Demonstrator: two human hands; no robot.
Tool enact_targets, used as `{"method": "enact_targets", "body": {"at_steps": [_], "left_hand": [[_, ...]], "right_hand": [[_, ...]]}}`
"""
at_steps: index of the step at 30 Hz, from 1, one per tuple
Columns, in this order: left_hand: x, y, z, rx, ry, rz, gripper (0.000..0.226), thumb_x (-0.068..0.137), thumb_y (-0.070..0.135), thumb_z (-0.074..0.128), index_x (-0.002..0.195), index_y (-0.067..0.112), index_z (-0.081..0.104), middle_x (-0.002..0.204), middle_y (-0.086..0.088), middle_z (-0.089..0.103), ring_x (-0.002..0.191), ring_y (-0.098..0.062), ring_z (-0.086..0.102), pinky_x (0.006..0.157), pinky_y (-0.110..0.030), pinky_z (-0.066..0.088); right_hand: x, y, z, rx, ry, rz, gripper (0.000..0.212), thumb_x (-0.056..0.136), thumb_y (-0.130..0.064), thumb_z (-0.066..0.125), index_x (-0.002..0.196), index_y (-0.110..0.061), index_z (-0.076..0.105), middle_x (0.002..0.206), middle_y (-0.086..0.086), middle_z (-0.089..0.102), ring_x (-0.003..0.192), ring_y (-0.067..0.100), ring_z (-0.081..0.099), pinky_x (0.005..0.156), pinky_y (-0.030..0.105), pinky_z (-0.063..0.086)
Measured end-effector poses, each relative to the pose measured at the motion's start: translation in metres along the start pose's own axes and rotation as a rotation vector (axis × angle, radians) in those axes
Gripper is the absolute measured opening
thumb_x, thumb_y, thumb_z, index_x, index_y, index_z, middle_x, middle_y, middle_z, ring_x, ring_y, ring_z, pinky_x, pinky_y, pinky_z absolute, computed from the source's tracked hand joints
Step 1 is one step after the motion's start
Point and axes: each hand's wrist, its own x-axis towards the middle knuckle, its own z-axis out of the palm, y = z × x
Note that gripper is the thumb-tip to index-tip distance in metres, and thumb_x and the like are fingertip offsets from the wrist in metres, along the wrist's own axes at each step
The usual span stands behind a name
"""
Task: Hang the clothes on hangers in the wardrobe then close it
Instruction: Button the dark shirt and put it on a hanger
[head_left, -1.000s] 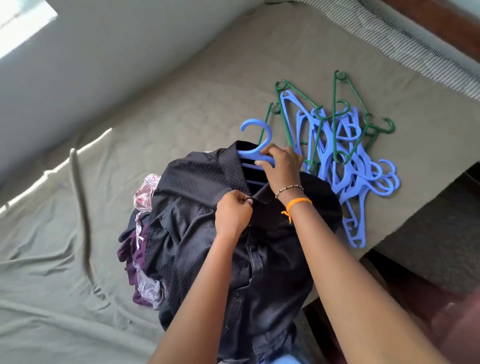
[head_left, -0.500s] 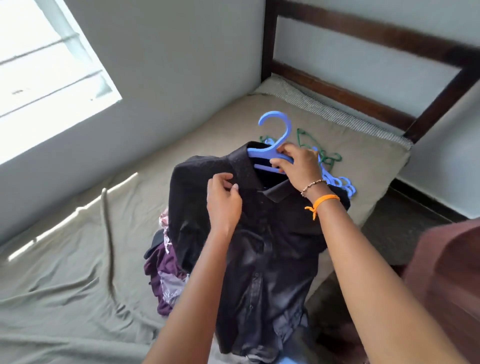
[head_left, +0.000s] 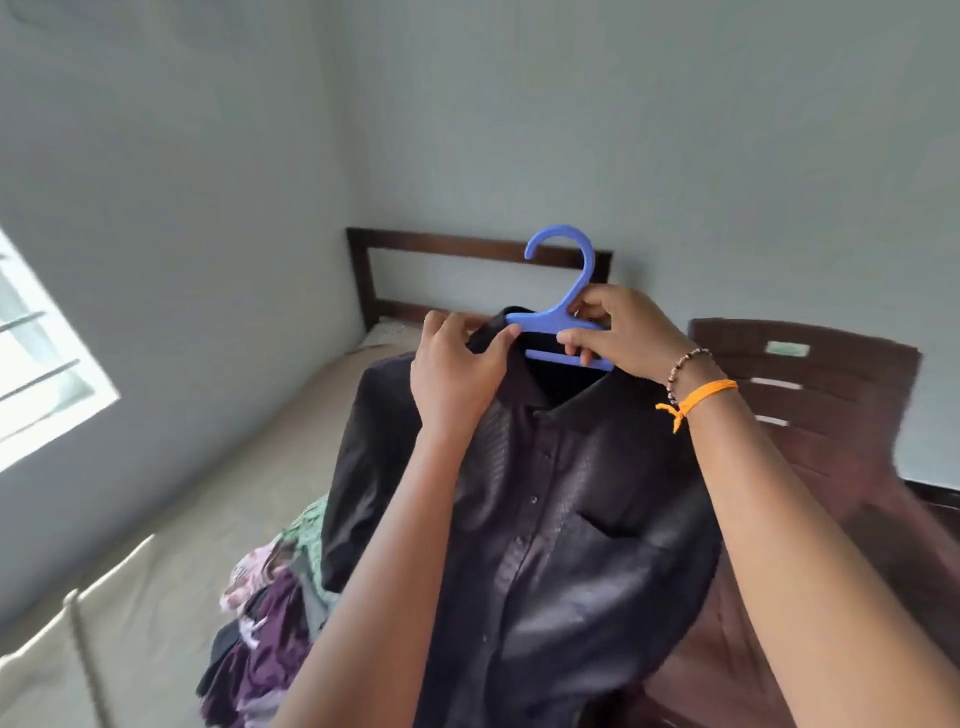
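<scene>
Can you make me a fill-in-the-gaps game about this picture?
1. The dark button-up shirt hangs on a plastic hanger coloured ____.
2. The right hand grips the ____.
3. The string bracelet on the right wrist is ____.
4. The left hand pinches the shirt's ____.

Missing words: blue; hanger; orange; collar

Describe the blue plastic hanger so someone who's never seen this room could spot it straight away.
Start at the dark wooden headboard at the far end of the bed. In front of it, two hands hold up a black button-up shirt; the blue plastic hanger sits in its collar, gripped by the right hand. It is the only bright blue thing in view, its open hook curling above the shirt.
</scene>
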Motion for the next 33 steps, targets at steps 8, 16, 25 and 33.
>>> {"method": "enact_targets", "body": {"at_steps": [8, 16, 25, 33], "left_hand": [[-0.079, 0.106, 0.061, -0.217, -0.315, 0.253, 0.02, 0.074, 0.007, 0.064, 0.093, 0.013, 0.061, 0.094, 0.004, 0.05, 0.079, -0.014, 0.05, 0.062, -0.016, 0.028], [-0.237, 0.221, 0.104, -0.389, -0.615, 0.331, 0.015, 0.085, 0.03, 0.066, 0.078, 0.017, 0.062, 0.077, 0.008, 0.059, 0.072, -0.009, 0.052, 0.065, -0.025, 0.035], [-0.492, 0.331, 0.089, -0.707, -1.471, 0.129, 0.021, 0.096, 0.016, 0.053, 0.078, 0.016, 0.064, 0.07, 0.003, 0.06, 0.064, -0.006, 0.055, 0.064, -0.016, 0.046], [-0.663, 0.408, 0.079, -0.795, -1.735, -0.09, 0.022, 0.089, 0.017, 0.065, 0.07, 0.007, 0.063, 0.067, -0.002, 0.062, 0.065, -0.012, 0.057, 0.076, -0.026, 0.05]], "right_hand": [[-0.139, 0.022, -0.118, -0.091, 0.231, 0.268, 0.008, 0.083, -0.008, 0.069, 0.083, -0.005, 0.061, 0.07, 0.011, 0.069, 0.06, 0.021, 0.063, 0.069, 0.033, 0.052], [-0.341, 0.018, -0.218, -0.117, 0.544, 0.517, 0.01, 0.081, -0.002, 0.068, 0.081, -0.005, 0.059, 0.064, 0.009, 0.065, 0.053, 0.018, 0.059, 0.063, 0.032, 0.051], [-0.563, -0.023, -0.265, -0.25, 0.823, 0.615, 0.009, 0.079, -0.005, 0.069, 0.079, -0.004, 0.059, 0.071, 0.007, 0.065, 0.061, 0.009, 0.055, 0.062, 0.022, 0.043], [-0.765, -0.069, -0.292, -0.274, 1.122, 0.732, 0.018, 0.095, -0.013, 0.052, 0.11, -0.011, 0.063, 0.105, -0.001, 0.062, 0.088, -0.005, 0.057, 0.078, 0.003, 0.038]]}}
